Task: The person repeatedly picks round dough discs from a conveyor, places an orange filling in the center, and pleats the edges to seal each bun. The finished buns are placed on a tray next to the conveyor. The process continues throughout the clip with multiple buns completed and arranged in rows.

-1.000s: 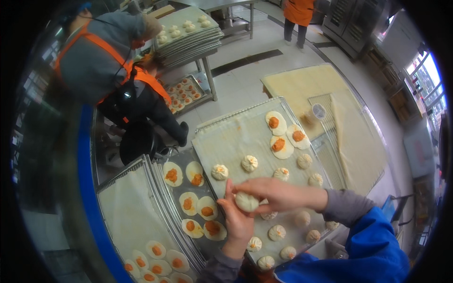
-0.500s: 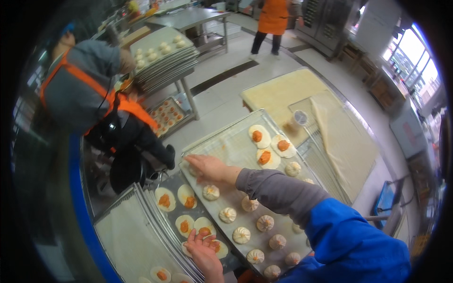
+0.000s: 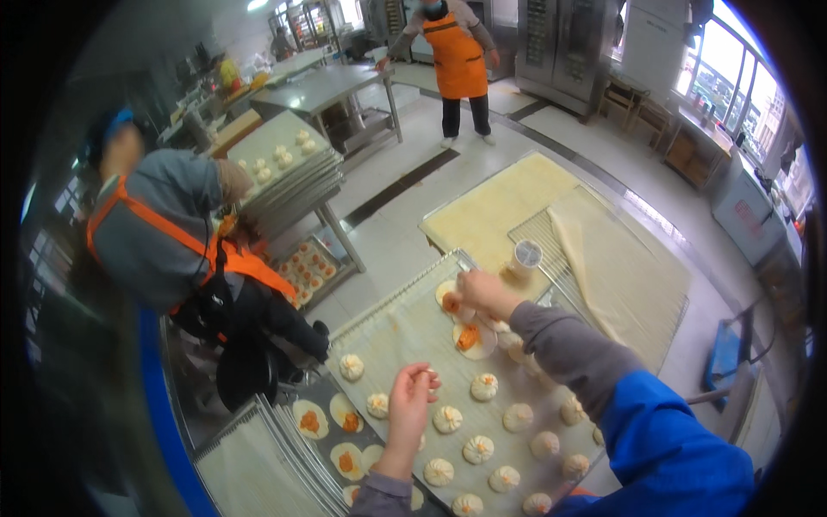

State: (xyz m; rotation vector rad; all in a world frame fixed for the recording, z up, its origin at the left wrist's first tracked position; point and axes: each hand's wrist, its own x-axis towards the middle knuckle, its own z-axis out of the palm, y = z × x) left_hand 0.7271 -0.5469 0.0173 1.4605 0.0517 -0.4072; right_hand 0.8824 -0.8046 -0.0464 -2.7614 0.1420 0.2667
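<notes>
My right hand (image 3: 487, 295) is at the far end of a paper-lined tray (image 3: 396, 303), fingers bent down and closed at the edge of a flat dough round with orange filling (image 3: 449, 295). Its fingertips are partly hidden. Just nearer lies another filled dough round (image 3: 470, 339); the hand and forearm cover part of the dough beside it. My left hand (image 3: 413, 398) hovers over the tray's left side, palm inward, fingers loosely curled and apart with nothing visible in them. Rows of pleated buns (image 3: 478, 449) sit on the tray, one bun (image 3: 351, 367) at its left corner.
A dark tray with filled dough rounds (image 3: 310, 419) lies left, beside stacked lined trays (image 3: 250, 457). Beyond are a clear cup (image 3: 526, 255), a wire rack with a dough-coloured sheet (image 3: 616, 267) and a pale board (image 3: 500, 194). A co-worker (image 3: 164, 233) bends at left; another person (image 3: 452, 60) stands behind.
My right hand has left the tray's left corner, where a bun now sits, and moved right to the filled dough rounds. My left hand has risen from the dark tray. The view has shifted.
</notes>
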